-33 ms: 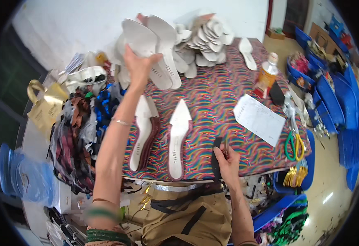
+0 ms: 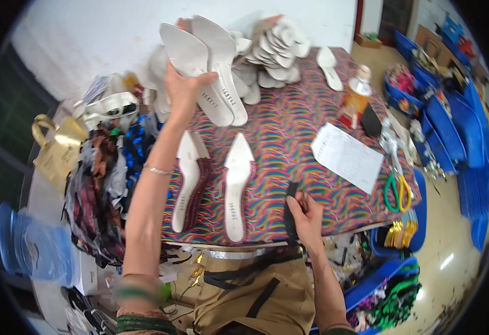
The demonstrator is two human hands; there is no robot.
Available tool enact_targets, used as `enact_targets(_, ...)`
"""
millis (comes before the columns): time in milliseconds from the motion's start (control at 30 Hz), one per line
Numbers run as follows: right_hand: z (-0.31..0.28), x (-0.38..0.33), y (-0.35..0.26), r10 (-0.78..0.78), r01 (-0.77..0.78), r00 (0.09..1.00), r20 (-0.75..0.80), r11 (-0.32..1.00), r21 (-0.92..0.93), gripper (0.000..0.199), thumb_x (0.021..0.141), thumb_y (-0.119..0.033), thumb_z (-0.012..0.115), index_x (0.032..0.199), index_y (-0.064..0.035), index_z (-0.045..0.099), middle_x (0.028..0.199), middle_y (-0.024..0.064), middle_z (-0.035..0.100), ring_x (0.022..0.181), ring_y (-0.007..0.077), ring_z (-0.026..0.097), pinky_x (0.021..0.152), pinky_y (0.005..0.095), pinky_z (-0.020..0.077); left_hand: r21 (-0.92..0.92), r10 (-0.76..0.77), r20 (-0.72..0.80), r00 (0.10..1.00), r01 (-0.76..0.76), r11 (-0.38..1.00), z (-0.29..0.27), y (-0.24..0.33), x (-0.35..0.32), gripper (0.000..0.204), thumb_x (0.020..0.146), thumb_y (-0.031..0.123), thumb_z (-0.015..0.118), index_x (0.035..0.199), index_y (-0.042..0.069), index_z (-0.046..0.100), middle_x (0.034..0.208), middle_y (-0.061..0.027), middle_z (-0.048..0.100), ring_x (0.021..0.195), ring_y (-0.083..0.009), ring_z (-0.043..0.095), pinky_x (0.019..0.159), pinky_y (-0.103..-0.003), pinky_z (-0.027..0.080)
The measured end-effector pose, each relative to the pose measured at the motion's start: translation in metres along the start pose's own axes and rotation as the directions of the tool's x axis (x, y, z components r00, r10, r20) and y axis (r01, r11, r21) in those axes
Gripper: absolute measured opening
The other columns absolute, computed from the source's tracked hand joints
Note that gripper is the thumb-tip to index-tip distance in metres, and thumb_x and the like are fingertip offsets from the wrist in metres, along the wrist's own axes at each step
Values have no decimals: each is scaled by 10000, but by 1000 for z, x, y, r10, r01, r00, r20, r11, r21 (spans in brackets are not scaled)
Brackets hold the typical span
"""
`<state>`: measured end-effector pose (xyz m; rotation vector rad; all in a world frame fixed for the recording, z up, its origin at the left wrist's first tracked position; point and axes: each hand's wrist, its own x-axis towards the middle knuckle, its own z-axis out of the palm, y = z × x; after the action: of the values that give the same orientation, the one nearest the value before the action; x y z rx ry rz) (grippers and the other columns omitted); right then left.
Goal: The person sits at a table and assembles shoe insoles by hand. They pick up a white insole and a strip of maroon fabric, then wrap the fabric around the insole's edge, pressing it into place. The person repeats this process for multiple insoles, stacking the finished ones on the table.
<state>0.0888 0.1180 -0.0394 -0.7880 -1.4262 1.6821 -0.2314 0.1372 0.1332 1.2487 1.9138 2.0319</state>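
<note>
White pointed insoles, 2 of them, are lifted over the far-left part of the table w/ the left hand clamped on their lower ends; fingers wrap behind, so the grip side is mostly hidden. Right hand sits at the near table edge, fingers pinched together on a black strap that hangs past the edge; its lower end is lost against the clutter below. On the rainbow-swirl tablecloth lie 2 more white insoles: one flat near centre, another just left of it resting on a dark red sole, partly behind the left forearm. Heap of white insoles at the far edge, too overlapped to count; 1 lone insole right of it. Also 1 sheet of paper, 1 bottle w/ orange liquid, 1 pair green-handled scissors. Left of the table, a tangle of straps and trims, hard to make out. Blue bins at right, bent by the lens rim.
</note>
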Motion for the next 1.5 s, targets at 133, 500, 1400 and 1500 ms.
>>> enact_targets(133,-13,-7,12,-149,153,985,-83,987,40,169,921,-71,634,782,-46,540,683,-86,449,609,-8,378,506,212,291,-154,-195,303,933,250,956,52,7,-53,731,649,31,804,1276,-30,433,1039,-146,651,884,-251,674,828,-365,542)
enact_targets(500,-38,-11,7,-51,170,949,-310,913,372,89,933,-95,628,852,-58,618,731,-27,619,591,19,505,518,192,371,455,-130,476,870,-117,883,109,-35,-168,813,729,323,767,1374,-9,399,1253,-277,540,1158,-406,552,971,-460,456)
enact_targets(1400,-51,21,-20,-49,55,986,-162,998,34,122,956,-140,589,885,-42,609,758,-12,655,525,4,350,454,208,246,707,4,201,980,-148,692,-20,-19,-182,664,791,251,766,1322,-16,472,1243,-251,510,1095,-377,556,901,-432,464)
enact_targets(1500,-45,30,-14,-158,148,970,-186,987,-71,208,948,-160,592,901,42,594,775,36,635,688,67,463,595,264,403,553,-40,342,939,-167,816,68,-9,-180,737,805,345,748,1369,-12,437,1087,-206,605,873,-322,639,737,-387,517)
